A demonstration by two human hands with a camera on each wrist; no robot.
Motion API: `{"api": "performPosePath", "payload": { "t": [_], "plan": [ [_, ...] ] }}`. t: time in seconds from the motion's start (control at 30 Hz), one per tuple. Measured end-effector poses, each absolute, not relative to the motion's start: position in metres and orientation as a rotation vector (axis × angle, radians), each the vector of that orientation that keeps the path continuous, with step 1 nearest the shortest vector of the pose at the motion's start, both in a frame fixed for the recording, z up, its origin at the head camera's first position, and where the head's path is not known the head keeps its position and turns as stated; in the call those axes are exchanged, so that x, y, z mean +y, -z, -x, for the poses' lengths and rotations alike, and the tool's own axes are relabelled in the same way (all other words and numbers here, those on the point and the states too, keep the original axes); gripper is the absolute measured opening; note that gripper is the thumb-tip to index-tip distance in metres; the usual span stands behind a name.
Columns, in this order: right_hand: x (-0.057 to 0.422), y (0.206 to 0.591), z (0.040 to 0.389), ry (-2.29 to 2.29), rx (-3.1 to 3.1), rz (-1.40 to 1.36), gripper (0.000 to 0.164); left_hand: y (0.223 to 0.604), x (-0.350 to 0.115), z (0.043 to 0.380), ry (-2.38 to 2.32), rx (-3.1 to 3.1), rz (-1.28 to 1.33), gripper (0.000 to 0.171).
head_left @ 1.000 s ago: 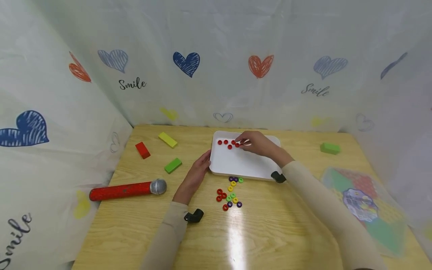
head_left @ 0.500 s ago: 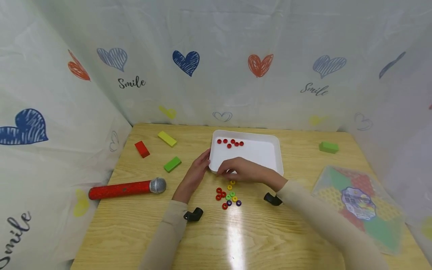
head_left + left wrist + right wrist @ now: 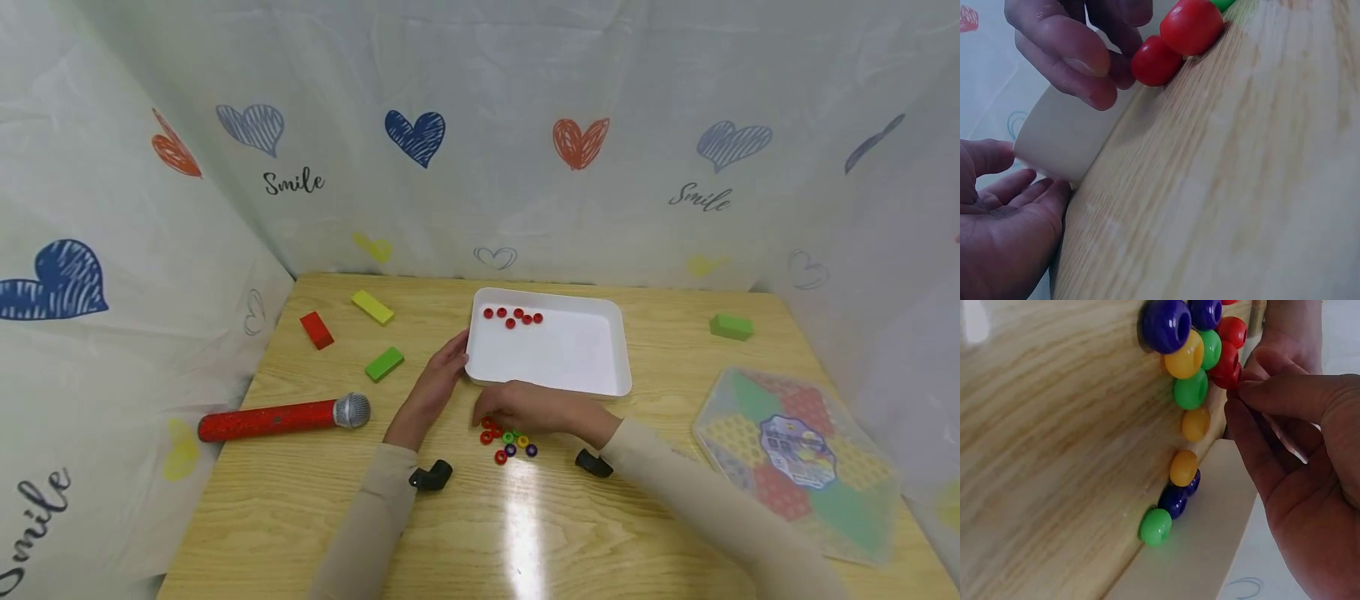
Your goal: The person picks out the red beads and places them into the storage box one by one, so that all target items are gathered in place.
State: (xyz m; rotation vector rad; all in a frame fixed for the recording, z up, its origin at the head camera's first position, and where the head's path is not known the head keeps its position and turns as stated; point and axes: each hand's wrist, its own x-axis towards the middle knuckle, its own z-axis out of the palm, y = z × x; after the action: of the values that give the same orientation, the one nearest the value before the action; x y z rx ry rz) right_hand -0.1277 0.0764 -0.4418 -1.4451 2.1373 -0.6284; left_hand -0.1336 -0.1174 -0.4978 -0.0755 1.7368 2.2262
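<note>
At the left end of the white tray (image 3: pixel 547 360), my left hand (image 3: pixel 435 385) holds it, thumb at the rim and fingers against the outer wall. Several red beads (image 3: pixel 511 323) lie inside the tray near its far left. In front of it, my right hand (image 3: pixel 540 408) hovers low over loose beads. Its thumb and forefinger tips are at a red bead (image 3: pixel 1225 365), not visibly closed round it. Green (image 3: pixel 1191 389), yellow (image 3: pixel 1196 424) and purple beads (image 3: pixel 1167 325) lie on the table around it; in the head view the hand hides some.
Left on the wooden table (image 3: pixel 300 517) are a red microphone (image 3: pixel 281 417) and red (image 3: pixel 317 331), yellow (image 3: pixel 372 307) and green blocks (image 3: pixel 385 364). To the right lie another green block (image 3: pixel 731 327) and a clear-lidded hexagonal box (image 3: pixel 795 458). Patterned curtains surround the table.
My right hand has left a red bead in the tray and come back over the near rim to the loose beads. My left hand stays at the tray's left end.
</note>
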Motion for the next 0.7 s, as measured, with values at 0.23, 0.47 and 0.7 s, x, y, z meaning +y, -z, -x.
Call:
{"api": "performPosePath", "payload": {
  "t": [0.23,0.47,0.7],
  "plan": [
    [0.077,0.448,0.123,0.62,2.144,1.465,0.024,0.501,-0.117,0.136,-2.237,1.718,0.071,0.048],
    [0.079,0.451,0.117,0.663,2.164,1.459,0.022,0.501,-0.117,0.137,-2.24,1.719,0.067,0.048],
    [0.083,0.452,0.111,0.728,2.183,1.449,0.02,0.502,-0.116,0.137,-2.237,1.726,0.087,0.048]
  ]
}}
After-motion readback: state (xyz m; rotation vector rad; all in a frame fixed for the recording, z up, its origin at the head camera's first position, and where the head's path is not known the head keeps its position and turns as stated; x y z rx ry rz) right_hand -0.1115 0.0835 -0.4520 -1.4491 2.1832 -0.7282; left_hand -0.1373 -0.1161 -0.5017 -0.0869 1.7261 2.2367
